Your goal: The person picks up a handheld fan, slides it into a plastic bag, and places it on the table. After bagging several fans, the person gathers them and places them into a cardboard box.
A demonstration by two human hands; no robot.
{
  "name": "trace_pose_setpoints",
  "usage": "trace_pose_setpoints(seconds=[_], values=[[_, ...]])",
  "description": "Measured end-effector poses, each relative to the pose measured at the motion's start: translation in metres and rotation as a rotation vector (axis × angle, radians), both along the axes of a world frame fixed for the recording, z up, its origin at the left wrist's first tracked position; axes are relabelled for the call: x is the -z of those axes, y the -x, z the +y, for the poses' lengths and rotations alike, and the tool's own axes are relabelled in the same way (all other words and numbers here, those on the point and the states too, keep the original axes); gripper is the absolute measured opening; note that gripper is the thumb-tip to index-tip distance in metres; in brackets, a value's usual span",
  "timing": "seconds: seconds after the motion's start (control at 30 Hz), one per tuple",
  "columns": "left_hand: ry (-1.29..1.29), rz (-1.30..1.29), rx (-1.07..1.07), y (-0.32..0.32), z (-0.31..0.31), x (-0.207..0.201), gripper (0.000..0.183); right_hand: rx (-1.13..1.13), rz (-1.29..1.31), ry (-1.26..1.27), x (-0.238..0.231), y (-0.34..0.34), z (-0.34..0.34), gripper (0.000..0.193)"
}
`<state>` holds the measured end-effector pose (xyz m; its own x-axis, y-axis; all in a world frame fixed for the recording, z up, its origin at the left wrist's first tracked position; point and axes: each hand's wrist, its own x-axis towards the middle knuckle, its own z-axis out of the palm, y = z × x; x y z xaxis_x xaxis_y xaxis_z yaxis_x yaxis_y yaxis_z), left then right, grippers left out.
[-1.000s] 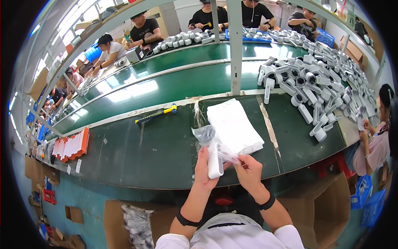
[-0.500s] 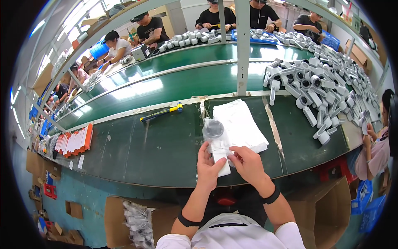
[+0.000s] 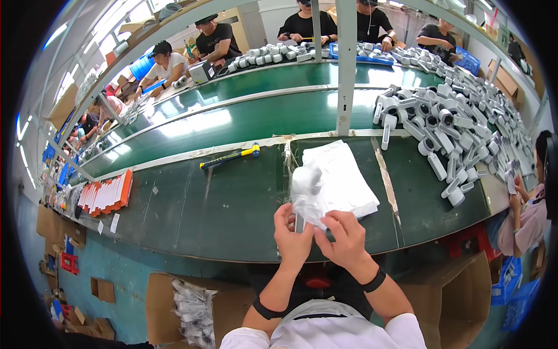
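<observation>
In front of me a white round-headed device with a straight handle (image 3: pixel 306 179) lies inside a clear plastic bag (image 3: pixel 313 207), its head pointing away from me. My left hand (image 3: pixel 292 239) is closed round the lower end of the handle. My right hand (image 3: pixel 344 235) pinches the bag's near end between thumb and fingers, just right of the handle. Blur and crumpled film hide the detail of the head. Right behind it lies a stack of flat white bags or sheets (image 3: pixel 350 181), partly covered by the bagged device.
A yellow-and-black hammer (image 3: pixel 231 156) lies left on the green bench (image 3: pixel 232 203). Orange-and-white cards (image 3: pixel 106 193) stand farther left. Similar devices (image 3: pixel 442 125) are heaped at right. Below are a carton of bagged devices (image 3: pixel 193 311) and another carton (image 3: pixel 459 291). Co-workers sit across and at right.
The bagged device has been turned over: its dark round face showed before and a pale side shows now. The film is more bunched near my right fingers.
</observation>
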<state>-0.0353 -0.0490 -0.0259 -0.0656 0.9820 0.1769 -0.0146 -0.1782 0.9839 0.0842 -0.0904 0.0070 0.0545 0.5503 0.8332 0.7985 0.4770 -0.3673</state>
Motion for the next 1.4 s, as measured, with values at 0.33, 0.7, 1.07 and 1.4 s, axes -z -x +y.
trace_pose_setpoints(seconds=[0.33, 0.7, 1.07, 1.4], values=[[-0.1, 0.257, -0.004, -0.003, 0.002, 0.008, 0.064, 0.053, -0.082, 0.192, 0.001, -0.003, 0.021, 0.025], [0.043, -0.235, 0.09, 0.001, 0.014, 0.01, 0.054, -0.072, -0.203, 0.024, 0.004, 0.015, 0.005, 0.024], [0.33, -0.664, 0.095, 0.006, 0.011, -0.007, 0.023, -0.253, 0.546, 0.454, 0.022, 0.015, 0.01, 0.064], [0.376, -0.691, -0.026, 0.027, 0.021, -0.007, 0.02, -0.088, 0.327, 0.268, 0.045, 0.036, 0.031, 0.016]])
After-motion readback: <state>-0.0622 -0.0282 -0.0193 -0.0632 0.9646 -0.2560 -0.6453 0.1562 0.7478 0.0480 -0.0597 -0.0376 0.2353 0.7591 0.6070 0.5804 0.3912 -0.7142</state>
